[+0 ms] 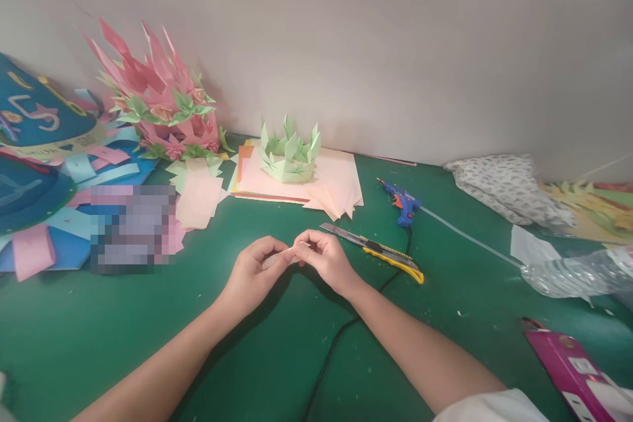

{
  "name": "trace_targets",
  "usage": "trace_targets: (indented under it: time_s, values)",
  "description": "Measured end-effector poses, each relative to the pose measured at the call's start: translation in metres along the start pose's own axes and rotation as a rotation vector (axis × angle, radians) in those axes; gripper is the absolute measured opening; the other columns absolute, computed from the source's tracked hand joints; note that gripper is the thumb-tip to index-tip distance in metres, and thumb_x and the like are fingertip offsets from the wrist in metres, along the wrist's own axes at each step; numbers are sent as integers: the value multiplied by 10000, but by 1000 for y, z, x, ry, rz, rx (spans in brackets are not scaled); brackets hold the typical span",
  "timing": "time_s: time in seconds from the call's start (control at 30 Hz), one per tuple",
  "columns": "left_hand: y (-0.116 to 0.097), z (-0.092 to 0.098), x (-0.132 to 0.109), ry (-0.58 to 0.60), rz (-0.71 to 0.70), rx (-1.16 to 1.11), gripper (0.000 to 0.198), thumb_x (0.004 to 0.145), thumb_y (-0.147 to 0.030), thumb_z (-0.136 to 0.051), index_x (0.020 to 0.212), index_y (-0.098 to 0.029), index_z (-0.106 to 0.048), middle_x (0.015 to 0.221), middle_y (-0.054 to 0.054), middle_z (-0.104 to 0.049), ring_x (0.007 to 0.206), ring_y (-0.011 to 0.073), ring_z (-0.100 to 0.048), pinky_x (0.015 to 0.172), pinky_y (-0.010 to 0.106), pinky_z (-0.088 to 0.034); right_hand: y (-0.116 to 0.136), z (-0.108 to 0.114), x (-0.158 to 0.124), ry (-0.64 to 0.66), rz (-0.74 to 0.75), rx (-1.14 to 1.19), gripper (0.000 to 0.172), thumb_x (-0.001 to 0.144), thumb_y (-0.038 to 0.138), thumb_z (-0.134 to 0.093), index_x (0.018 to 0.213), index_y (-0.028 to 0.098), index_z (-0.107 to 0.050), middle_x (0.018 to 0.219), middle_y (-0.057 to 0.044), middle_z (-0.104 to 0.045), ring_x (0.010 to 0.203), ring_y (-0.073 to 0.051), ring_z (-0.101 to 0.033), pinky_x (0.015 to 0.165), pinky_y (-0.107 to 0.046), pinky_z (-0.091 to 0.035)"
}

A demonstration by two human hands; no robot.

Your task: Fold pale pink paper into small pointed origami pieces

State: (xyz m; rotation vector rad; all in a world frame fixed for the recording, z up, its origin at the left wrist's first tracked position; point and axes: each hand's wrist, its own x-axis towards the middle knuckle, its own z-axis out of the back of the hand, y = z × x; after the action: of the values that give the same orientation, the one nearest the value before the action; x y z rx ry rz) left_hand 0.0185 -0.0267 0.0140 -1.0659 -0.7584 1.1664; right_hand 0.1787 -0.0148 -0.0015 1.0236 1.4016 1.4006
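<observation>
A small piece of pale paper [275, 258] is pinched between my two hands over the green table. My left hand [256, 270] grips it with the thumb on top. The fingers of my right hand [324, 258] close on its right end, touching the left fingertips. Much of the paper is hidden by my fingers. Just right of my right hand lies a yellow utility knife [390, 257]. Beyond my hands, a light green folded-paper crown [289, 157] stands on a stack of paper sheets [341, 168], beside some folded pink pieces [335, 199].
A blue glue gun [404, 203] lies right, its black cord [336, 343] running toward me. Pink and green paper crowns [171, 105] and blue hats [44, 112] stand left. At right are a plastic bottle [568, 273], a patterned pouch [509, 188] and a magenta power strip [561, 359].
</observation>
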Motion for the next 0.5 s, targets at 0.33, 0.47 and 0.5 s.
trace_targets:
  time_s: [0.33,0.47,0.5]
  values:
    - [0,-1,-3,-50,63,-150,256,768,-401,-558,644,-178,-569,632,-23,-529,618,118,-451,559,216,-336,2,-2,-3,25,68,-36,197,774,355,-586,730,164,-581,668,7,-526,611,-108,-487,577,-237,-416]
    - [2,-1,-1,26,85,-165,270,765,-431,-557,741,-170,-623,698,-4,-587,657,127,-492,583,215,-364,0,0,-1,-15,93,-88,189,801,336,-556,719,166,-568,638,15,-502,607,-108,-471,575,-232,-400]
    - [3,-1,0,45,94,-168,284,770,-439,-547,755,-168,-628,700,-3,-590,656,127,-495,582,213,-366,0,1,-1,-20,98,-104,186,801,334,-557,720,166,-567,637,16,-501,606,-107,-469,574,-230,-397]
